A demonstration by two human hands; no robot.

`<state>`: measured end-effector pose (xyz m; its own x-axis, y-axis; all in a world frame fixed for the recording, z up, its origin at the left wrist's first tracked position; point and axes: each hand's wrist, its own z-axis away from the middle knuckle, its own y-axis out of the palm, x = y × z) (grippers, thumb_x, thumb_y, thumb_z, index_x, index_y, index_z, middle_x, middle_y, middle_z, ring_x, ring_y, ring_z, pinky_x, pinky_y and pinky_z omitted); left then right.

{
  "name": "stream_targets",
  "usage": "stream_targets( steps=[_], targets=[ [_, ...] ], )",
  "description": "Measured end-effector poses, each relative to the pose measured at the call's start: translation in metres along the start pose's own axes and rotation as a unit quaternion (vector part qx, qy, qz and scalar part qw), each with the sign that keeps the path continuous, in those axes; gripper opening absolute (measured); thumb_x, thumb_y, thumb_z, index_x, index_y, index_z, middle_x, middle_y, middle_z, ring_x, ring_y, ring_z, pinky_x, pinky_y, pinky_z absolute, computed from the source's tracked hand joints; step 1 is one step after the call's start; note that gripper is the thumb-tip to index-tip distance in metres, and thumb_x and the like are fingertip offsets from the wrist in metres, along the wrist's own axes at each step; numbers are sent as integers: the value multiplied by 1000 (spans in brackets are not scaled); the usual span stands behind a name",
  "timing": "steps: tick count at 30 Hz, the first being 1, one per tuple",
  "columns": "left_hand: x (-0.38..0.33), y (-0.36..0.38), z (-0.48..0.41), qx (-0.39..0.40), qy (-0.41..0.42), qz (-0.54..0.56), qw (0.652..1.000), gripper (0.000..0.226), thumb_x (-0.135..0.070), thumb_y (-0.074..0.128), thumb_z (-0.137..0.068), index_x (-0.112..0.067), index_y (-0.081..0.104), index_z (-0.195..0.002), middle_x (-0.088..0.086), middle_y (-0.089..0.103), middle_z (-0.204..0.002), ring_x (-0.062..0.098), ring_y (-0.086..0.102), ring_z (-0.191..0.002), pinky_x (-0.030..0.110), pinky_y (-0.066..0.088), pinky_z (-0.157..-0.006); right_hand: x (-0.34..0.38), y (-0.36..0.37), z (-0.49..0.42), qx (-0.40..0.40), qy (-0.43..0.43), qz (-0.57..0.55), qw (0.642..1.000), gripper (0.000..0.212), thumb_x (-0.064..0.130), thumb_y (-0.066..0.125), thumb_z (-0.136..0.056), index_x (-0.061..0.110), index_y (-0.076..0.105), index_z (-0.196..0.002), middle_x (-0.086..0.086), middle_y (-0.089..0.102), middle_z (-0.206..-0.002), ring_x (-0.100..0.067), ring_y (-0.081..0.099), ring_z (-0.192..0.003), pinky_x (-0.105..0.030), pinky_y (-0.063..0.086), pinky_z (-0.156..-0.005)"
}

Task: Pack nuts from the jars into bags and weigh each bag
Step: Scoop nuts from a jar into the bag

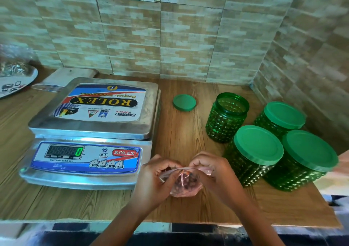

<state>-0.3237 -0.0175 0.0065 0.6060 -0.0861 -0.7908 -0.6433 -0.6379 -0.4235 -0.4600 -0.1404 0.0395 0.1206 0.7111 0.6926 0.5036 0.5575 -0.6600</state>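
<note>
A small clear pinkish bag (186,186) with dark nuts inside rests on the wooden counter in front of me. My left hand (158,175) pinches the bag's top edge on the left, and my right hand (211,170) pinches it on the right. An open green jar (226,117) stands behind, its green lid (184,102) lying flat to its left. Three more green jars stand at the right with lids on: one near the bag (253,155), one at the far right (306,160), one behind them (281,118). The steel electronic scale (94,130) sits left, platform bare, display showing 0.
A plate (15,81) with a plastic bag on it lies at the far left. A flat packet (64,77) sits behind the scale. Tiled walls close the back and right side. The counter's front edge (113,222) runs just below my forearms.
</note>
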Motion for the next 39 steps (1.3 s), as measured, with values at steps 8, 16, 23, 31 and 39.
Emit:
stream_targets(
  steps=[8, 16, 23, 31, 39],
  targets=[
    [-3, 2, 2, -14, -9, -7, 1000, 21, -34, 59, -76, -33, 62, -97, -13, 62, -80, 1, 62, -77, 9, 48, -62, 3, -2, -3, 22, -3, 20, 1000, 12, 12, 65, -85, 24, 66, -84, 19, 58, -83, -3, 58, -85, -13, 44, -70],
    [-2, -7, 5, -23, -8, -56, 998, 16, -23, 68, -73, -32, 70, -85, -24, 59, -78, -5, 59, -75, 7, 45, -61, 4, -3, 0, 16, -4, 62, 998, 5, 20, 60, -89, 25, 62, -87, 21, 53, -83, 1, 55, -88, -13, 42, -71],
    [-3, -19, 9, -65, -28, -63, 996, 24, -25, 69, -72, -34, 64, -94, -18, 64, -74, -2, 60, -73, 9, 44, -61, -6, -15, 8, 14, 22, 35, 999, 7, 17, 58, -89, 19, 62, -84, 12, 58, -83, -1, 57, -86, -10, 46, -68],
    [1, -28, 16, -85, -44, -94, 991, 7, -16, 72, -73, -16, 73, -80, -10, 65, -74, 0, 58, -72, 6, 42, -60, -16, -24, 13, -11, 14, 49, 999, 7, 23, 56, -85, 23, 60, -79, 12, 58, -78, -5, 55, -81, -10, 39, -66],
    [2, -23, 22, -122, -77, -65, 987, 12, -16, 69, -75, -28, 68, -80, -13, 68, -76, -3, 62, -71, 7, 46, -60, -27, -22, 18, -33, 18, 62, 997, 13, 33, 58, -85, 21, 58, -78, 12, 56, -76, -5, 53, -79, -12, 40, -63]
  ],
)
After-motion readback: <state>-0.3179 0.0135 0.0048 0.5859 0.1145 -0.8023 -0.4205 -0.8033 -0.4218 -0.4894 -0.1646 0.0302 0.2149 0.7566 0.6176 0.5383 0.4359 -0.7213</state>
